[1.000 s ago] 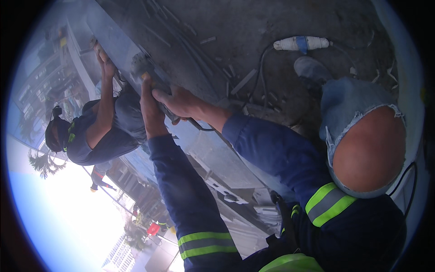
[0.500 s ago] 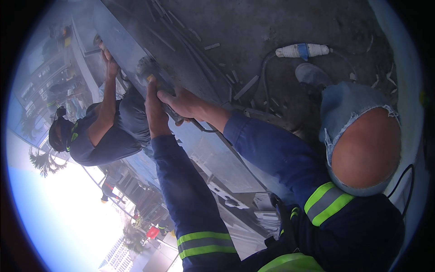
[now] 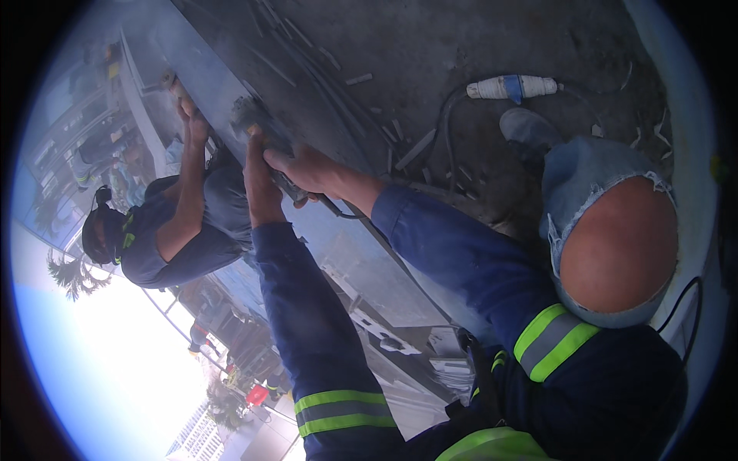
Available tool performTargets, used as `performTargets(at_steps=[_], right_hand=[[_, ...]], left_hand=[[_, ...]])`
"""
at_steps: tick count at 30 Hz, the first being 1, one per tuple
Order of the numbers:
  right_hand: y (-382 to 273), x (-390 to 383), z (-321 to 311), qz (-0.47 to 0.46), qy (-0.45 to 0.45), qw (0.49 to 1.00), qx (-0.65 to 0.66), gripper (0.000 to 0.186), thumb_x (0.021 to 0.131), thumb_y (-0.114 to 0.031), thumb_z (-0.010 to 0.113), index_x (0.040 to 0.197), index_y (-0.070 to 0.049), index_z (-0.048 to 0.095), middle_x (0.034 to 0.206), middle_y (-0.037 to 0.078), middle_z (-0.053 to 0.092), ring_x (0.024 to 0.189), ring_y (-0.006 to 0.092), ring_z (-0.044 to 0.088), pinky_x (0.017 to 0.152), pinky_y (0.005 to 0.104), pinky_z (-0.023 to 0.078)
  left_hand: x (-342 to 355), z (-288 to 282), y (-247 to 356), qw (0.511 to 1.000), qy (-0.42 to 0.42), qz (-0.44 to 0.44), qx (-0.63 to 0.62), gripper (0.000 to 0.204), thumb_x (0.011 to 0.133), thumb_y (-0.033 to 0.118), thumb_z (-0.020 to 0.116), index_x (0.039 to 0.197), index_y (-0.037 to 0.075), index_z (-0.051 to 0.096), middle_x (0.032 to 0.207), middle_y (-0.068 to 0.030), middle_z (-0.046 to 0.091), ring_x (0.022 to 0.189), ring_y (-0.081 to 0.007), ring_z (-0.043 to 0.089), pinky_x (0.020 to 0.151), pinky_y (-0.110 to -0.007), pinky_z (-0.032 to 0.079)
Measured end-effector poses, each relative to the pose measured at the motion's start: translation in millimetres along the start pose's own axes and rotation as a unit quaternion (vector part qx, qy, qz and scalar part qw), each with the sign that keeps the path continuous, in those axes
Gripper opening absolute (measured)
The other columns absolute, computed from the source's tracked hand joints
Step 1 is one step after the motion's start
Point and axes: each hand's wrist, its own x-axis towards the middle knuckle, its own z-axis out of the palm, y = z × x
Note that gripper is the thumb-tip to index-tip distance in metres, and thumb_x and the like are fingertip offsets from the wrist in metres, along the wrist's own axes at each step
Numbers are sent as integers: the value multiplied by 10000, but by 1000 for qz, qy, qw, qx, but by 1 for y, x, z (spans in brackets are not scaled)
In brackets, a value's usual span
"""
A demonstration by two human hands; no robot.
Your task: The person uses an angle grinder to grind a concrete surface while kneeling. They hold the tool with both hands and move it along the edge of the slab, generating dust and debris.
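Note:
Both my hands are closed on an angle grinder (image 3: 247, 114), whose head is blurred by dust. My left hand (image 3: 260, 183) grips it just behind the head. Further back, my right hand (image 3: 309, 170) wraps round the body, and a dark cable runs out of its rear end. The grinder's head lies against or just over a long grey slab (image 3: 201, 71), near its edge; the dust hides whether they touch.
A co-worker (image 3: 169, 223) bends over the slab's far side, hands on another grinder (image 3: 168, 77). A white and blue cable connector (image 3: 510, 88) lies on the floor by my shoe (image 3: 530, 129). Thin offcut strips (image 3: 417, 148) litter the ground. A palm and building stand beyond.
My hands and the grinder have shifted very slightly left. The co-worker's arms have moved, and both forearms now show close together at the other grinder.

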Motion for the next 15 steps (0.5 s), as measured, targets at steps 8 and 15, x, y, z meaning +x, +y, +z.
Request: performTargets(at_steps=[8,15], right_hand=[[13,-9,3,-14,24,1000,9,636,1138,-575,604,1253,41,709,785,104,715,580,225,766,376,302,438],[4,3,2,5,2,1000,-7,676,1128,-609,604,1198,52,725,782,113,709,574,229,767,379,309,433]], left_hand=[[-10,-2,-8,1000,-8,7,-6,783,1034,557,759,1519,-49,656,1363,-181,717,1234,-297,702,1046,-427,540],[6,-6,-4,1000,-10,-13,4,794,1017,572,767,1552,-3,652,1401,-184,707,1271,-325,684,1080,-471,518]])
